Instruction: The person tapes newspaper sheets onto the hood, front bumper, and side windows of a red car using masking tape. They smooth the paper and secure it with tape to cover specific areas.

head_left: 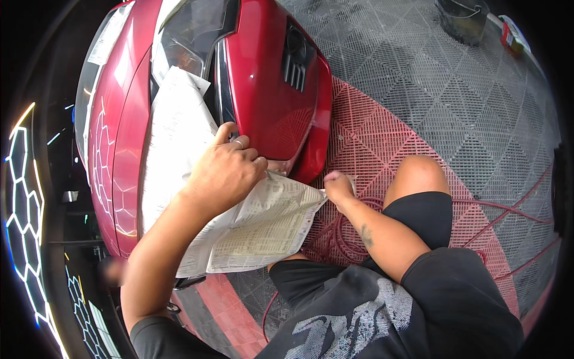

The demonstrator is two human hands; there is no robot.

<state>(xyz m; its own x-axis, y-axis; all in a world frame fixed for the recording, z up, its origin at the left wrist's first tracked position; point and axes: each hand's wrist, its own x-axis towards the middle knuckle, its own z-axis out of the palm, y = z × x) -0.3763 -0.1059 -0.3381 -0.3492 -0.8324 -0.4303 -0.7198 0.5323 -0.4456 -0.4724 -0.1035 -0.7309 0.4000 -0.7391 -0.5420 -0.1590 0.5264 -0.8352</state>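
Note:
The front of a red car [269, 78] fills the upper left, with its headlight [191, 42] at the top. Large newspaper sheets [257, 230] drape over the middle of its front and hang down toward my lap. My left hand [230, 161], with a ring on one finger, is closed and presses against the paper at the bumper edge; its fingertips are partly hidden. Farther right and lower, my right hand [339, 188] is closed on the pointed edge of the newspaper, pulling it taut away from the bumper.
I sit low, my right bare knee [418, 179] raised beside the bumper. A coiled dark-red hose [344, 236] lies on the red and grey grid floor [418, 78], its lines running right. A black bucket [463, 21] and a red container [511, 39] stand at the far right.

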